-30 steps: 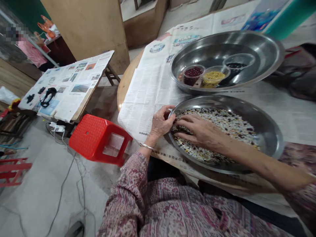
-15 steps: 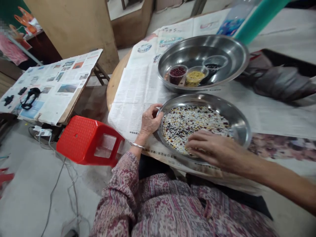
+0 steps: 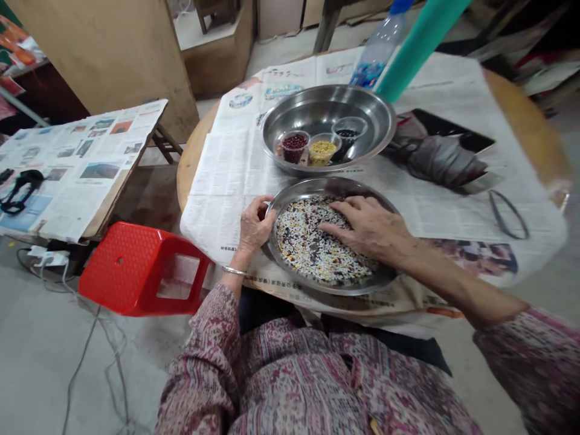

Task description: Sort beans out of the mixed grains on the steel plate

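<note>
A steel pan point(image 3: 362, 285) lies on the newspaper-covered round table in front of me, filled with mixed beans point(image 3: 312, 248) in white, yellow, dark red and black. My left hand point(image 3: 252, 225) grips the pan's left rim, with some red beans cupped in its palm. My right hand point(image 3: 367, 228) lies flat on the beans, fingers spread and pointing left. Behind stands a second steel pan point(image 3: 312, 112) holding three small cups: red beans point(image 3: 293, 145), yellow beans point(image 3: 322, 148) and black beans point(image 3: 348, 132).
A red plastic stool point(image 3: 136, 277) stands to the left of the table. A low newspaper-covered table point(image 3: 77, 169) with black items lies beyond. A water bottle point(image 3: 376, 57), a green pole point(image 3: 419, 45), a dark cloth point(image 3: 435, 158) and a black loop point(image 3: 507, 212) sit on the right.
My right hand swept from the pan's left side to its near edge, then up onto the middle of the beans. The left hand stayed on the rim. The view swung right.
</note>
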Demonstrator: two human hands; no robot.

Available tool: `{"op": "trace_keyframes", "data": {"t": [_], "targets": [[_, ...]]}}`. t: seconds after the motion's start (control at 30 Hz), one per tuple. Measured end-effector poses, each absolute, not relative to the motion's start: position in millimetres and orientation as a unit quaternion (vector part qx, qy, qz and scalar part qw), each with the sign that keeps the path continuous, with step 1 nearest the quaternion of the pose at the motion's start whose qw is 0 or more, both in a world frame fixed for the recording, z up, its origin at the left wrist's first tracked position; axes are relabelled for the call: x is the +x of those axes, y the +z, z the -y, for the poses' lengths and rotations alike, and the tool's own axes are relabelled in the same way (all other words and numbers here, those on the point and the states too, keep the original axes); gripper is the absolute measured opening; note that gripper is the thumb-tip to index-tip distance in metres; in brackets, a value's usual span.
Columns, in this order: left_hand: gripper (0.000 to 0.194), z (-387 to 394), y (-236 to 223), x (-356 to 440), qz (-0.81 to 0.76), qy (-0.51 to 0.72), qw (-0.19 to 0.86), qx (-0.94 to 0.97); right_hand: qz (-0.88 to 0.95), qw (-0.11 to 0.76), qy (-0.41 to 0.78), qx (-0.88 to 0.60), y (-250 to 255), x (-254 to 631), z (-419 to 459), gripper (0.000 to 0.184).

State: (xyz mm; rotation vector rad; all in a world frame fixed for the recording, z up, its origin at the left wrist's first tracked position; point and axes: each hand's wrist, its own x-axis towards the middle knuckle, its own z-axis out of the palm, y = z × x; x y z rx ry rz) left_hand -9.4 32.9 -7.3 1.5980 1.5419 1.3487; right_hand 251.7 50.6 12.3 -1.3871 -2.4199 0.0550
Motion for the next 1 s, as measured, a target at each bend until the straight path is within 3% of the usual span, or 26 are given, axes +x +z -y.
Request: {"op": "trace_keyframes", "data": {"t": [0.17,0.3,0.43,0.57,0.67,1.0], "targets": [[0.024,-33,-7,-9,-0.569,0.502,0.274,0.591,0.889,0.203,0.148,-0.383,13,233,-32,0.022],[0.024,-32,-6,-9,-0.574,0.499,0.273,0.59,0.889,0.221,0.212,-0.342,24,237,-24,0.028],[0.025,-32,-5,-8,-0.568,0.505,0.276,0.588,0.891,0.229,0.155,-0.359,37,260,-18,0.031],[0.025,-32,-4,-8,-0.569,0.504,0.278,0.587,0.934,0.107,0.133,-0.313,42,272,-4,0.02],[0.025,-31,-3,-7,-0.569,0.506,0.274,0.587,0.953,0.044,0.155,-0.255,37,262,6,0.024],[0.026,-33,-4,-8,-0.575,0.503,0.27,0.586,0.884,0.165,0.038,-0.437,23,232,-40,0.035]]}}
